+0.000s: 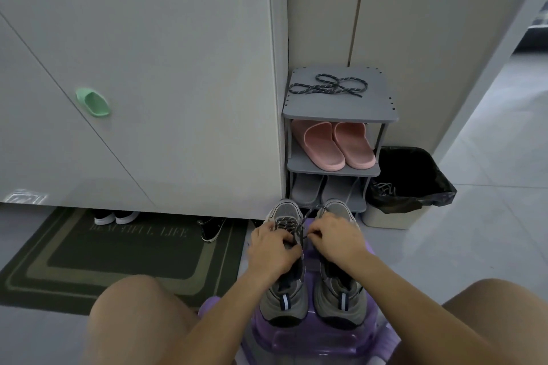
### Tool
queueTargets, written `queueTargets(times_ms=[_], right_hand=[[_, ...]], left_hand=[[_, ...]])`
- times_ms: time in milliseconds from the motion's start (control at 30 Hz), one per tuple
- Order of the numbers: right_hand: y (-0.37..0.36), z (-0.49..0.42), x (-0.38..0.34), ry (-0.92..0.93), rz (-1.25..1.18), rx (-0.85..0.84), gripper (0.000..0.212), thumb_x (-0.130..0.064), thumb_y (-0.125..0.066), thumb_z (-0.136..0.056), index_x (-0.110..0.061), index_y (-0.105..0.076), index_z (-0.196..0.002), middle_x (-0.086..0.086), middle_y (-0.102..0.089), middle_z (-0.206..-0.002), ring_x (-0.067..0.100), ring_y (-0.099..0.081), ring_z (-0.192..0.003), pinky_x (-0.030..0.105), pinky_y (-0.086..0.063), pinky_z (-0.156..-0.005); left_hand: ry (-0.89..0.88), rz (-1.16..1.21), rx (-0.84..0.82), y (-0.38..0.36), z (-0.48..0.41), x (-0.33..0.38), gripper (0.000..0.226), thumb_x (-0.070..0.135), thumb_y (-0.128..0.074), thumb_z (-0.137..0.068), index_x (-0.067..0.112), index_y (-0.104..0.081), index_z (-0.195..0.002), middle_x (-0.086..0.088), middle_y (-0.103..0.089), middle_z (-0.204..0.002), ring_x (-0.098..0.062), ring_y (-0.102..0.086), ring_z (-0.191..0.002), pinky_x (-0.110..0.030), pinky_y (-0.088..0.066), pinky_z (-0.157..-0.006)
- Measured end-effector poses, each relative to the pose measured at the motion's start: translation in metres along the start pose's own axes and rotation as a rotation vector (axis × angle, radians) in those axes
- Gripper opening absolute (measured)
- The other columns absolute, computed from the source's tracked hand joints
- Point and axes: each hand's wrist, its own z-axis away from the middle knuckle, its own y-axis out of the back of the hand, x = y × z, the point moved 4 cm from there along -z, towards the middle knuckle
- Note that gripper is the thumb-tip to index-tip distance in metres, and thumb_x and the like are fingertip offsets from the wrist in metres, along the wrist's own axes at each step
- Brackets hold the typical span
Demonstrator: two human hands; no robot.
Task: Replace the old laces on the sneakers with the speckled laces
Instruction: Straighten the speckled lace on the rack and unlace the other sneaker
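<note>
Two grey sneakers stand side by side on a purple stool [314,338], toes pointing away from me. The left sneaker [283,293] has a dark speckled lace [289,221] threaded through its eyelets. My left hand [274,249] presses on that sneaker's tongue area, fingers closed over the lacing. My right hand [338,237] rests over the right sneaker [339,296] and pinches a lace strand running across between the two shoes. Another speckled lace [327,86] lies looped on top of the grey shoe rack [341,109].
Pink slippers [338,144] and grey slippers [323,188] fill the rack's lower shelves. A bin lined with a black bag [412,187] stands to its right, laces inside it. A dark doormat [124,252] lies left, shoes under the white cabinet [148,68]. My bare knees frame the stool.
</note>
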Motion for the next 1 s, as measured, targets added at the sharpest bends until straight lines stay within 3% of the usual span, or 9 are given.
queueTargets(times_ms=[100, 233, 333, 500, 633, 767, 900, 1000], right_hand=[[-0.003, -0.001, -0.002, 0.011, -0.031, -0.011, 0.024, -0.033, -0.048, -0.091, -0.030, -0.068, -0.105, 0.002, -0.057, -0.117, 0.024, -0.057, -0.108, 0.033, -0.046, -0.089], [-0.003, 0.000, -0.005, 0.030, -0.039, -0.022, 0.024, -0.033, -0.048, -0.092, -0.030, -0.068, -0.105, 0.002, -0.056, -0.116, 0.023, -0.055, -0.110, 0.033, -0.045, -0.090], [-0.002, -0.001, -0.006, 0.022, -0.053, -0.010, 0.023, -0.033, -0.049, -0.092, -0.029, -0.069, -0.103, 0.001, -0.055, -0.112, 0.023, -0.056, -0.106, 0.033, -0.045, -0.086], [-0.004, -0.003, -0.009, 0.014, -0.142, -0.007, 0.021, -0.030, -0.052, -0.090, -0.025, -0.070, -0.097, 0.001, -0.056, -0.107, 0.022, -0.058, -0.102, 0.032, -0.045, -0.081], [-0.007, -0.004, -0.012, 0.038, -0.067, -0.030, 0.023, -0.033, -0.050, -0.092, -0.027, -0.069, -0.104, 0.002, -0.056, -0.113, 0.023, -0.056, -0.107, 0.030, -0.041, -0.084], [-0.012, -0.006, -0.015, 0.042, -0.015, -0.033, 0.025, -0.033, -0.048, -0.094, -0.027, -0.069, -0.107, 0.005, -0.056, -0.115, 0.026, -0.055, -0.108, 0.032, -0.042, -0.085], [-0.018, -0.005, -0.015, 0.098, -0.023, -0.080, 0.028, -0.027, -0.045, -0.096, -0.021, -0.066, -0.113, 0.006, -0.053, -0.120, 0.027, -0.054, -0.111, 0.032, -0.042, -0.088], [-0.008, 0.005, -0.004, 0.038, -0.156, 0.060, 0.027, -0.026, -0.052, -0.091, -0.022, -0.062, -0.116, -0.002, -0.044, -0.130, 0.021, -0.055, -0.110, 0.032, -0.046, -0.089]], left_hand=[[0.015, 0.083, -0.010, -0.007, -0.004, -0.006, 0.028, 0.041, -0.062, -0.082, 0.029, -0.068, -0.106, -0.008, -0.044, -0.139, -0.024, -0.027, -0.137, -0.031, -0.021, -0.108], [0.020, 0.116, -0.022, -0.010, -0.009, -0.013, 0.028, 0.042, -0.065, -0.075, 0.028, -0.071, -0.098, -0.008, -0.057, -0.122, -0.026, -0.046, -0.123, -0.033, -0.033, -0.100], [0.020, 0.113, -0.027, -0.010, -0.010, -0.013, 0.036, 0.049, -0.061, -0.070, 0.030, -0.071, -0.099, -0.008, -0.057, -0.123, -0.027, -0.048, -0.120, -0.034, -0.037, -0.099], [0.008, 0.097, -0.035, -0.011, -0.012, -0.014, 0.030, 0.039, -0.065, -0.078, 0.026, -0.069, -0.105, -0.009, -0.054, -0.126, -0.027, -0.046, -0.122, -0.033, -0.035, -0.101], [0.000, 0.103, -0.043, -0.011, -0.013, -0.011, 0.027, 0.036, -0.062, -0.082, 0.026, -0.070, -0.105, -0.009, -0.055, -0.125, -0.027, -0.044, -0.124, -0.034, -0.034, -0.103], [-0.019, 0.098, -0.025, -0.008, -0.013, -0.008, 0.025, 0.016, -0.052, -0.085, 0.018, -0.072, -0.098, -0.008, -0.057, -0.113, -0.030, -0.050, -0.113, -0.032, -0.037, -0.094], [-0.034, 0.060, 0.026, -0.005, -0.012, -0.010, 0.015, 0.025, -0.059, -0.083, 0.022, -0.072, -0.089, -0.008, -0.059, -0.114, -0.029, -0.053, -0.108, -0.032, -0.041, -0.092], [-0.063, 0.080, 0.051, -0.002, -0.014, -0.007, 0.012, 0.023, -0.062, -0.082, 0.018, -0.073, -0.084, -0.006, -0.063, -0.106, -0.025, -0.054, -0.106, -0.032, -0.042, -0.092]])
